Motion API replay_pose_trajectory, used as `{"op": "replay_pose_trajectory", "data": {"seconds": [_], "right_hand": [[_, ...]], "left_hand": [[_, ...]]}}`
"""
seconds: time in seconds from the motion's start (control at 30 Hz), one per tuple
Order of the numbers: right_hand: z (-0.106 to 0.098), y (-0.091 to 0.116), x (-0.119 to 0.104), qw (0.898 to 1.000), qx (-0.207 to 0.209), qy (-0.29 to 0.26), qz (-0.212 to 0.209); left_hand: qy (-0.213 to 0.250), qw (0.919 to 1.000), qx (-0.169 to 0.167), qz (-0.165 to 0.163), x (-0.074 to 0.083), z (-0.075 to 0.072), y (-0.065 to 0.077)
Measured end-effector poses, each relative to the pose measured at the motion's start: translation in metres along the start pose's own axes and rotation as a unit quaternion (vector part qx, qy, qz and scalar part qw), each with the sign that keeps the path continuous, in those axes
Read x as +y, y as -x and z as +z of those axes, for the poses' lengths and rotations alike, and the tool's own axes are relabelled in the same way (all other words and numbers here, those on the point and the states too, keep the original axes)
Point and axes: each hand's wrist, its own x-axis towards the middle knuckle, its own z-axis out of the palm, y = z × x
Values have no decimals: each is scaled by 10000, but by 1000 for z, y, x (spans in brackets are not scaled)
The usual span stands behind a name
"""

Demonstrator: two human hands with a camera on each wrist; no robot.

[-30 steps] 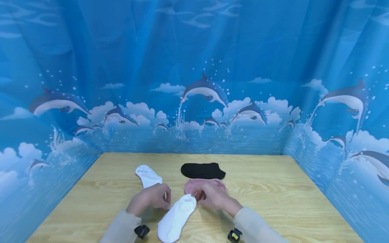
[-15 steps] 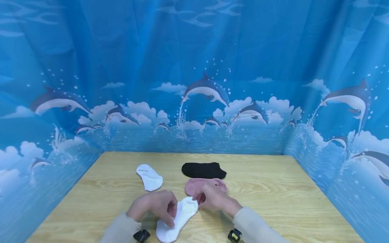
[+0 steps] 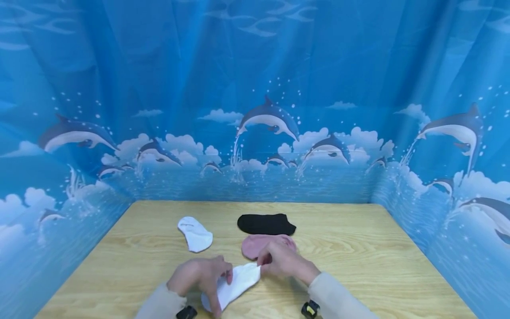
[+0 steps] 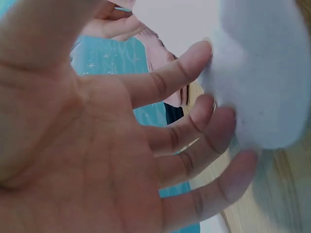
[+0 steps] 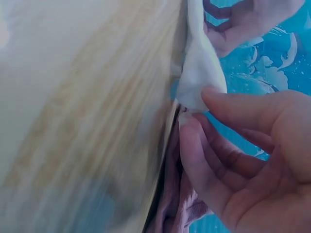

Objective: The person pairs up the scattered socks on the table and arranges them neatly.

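Observation:
A white ankle sock [image 3: 244,280] lies slantwise near the front of the table, between both hands. My right hand [image 3: 282,262] pinches its upper end between thumb and fingertips, and the right wrist view shows that end of the white sock [image 5: 200,80] gathered and lifted. Over the lower part is my left hand [image 3: 202,275]. In the left wrist view its fingers are spread and fairly straight, with tips touching the edge of the white sock [image 4: 265,73]. Just behind the right hand lies a pink sock [image 3: 253,247], partly hidden by it.
A black sock [image 3: 266,224] lies flat behind the pink one. Another white sock [image 3: 195,235] is at the back left. The wooden table [image 3: 358,257] is enclosed by a blue dolphin-print curtain [image 3: 255,66] at the back and sides.
My left hand has moved from beside the white sock onto its lower part, its fingers now spread. My right hand keeps its pinch, and the sock has turned slightly, its held end lifted.

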Motion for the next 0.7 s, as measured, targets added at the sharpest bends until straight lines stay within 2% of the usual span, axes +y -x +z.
{"op": "replay_pose_trajectory", "data": {"seconds": [0.1,0.23,0.33,0.5,0.7], "right_hand": [[-3,1,2,9995,158,234,-144],[-6,2,4,9989,247,290,-287],[-7,4,5,9993,259,186,-193],[-8,7,5,9993,326,99,135],[-8,9,3,9991,218,-207,298]], "left_hand": [[26,10000,75,-5,0,1,0],[201,9993,252,193,-2,1,0],[215,9992,248,236,-2,-1,0],[133,9998,114,99,-2,-1,0],[90,9988,344,326,-3,2,-2]]}}
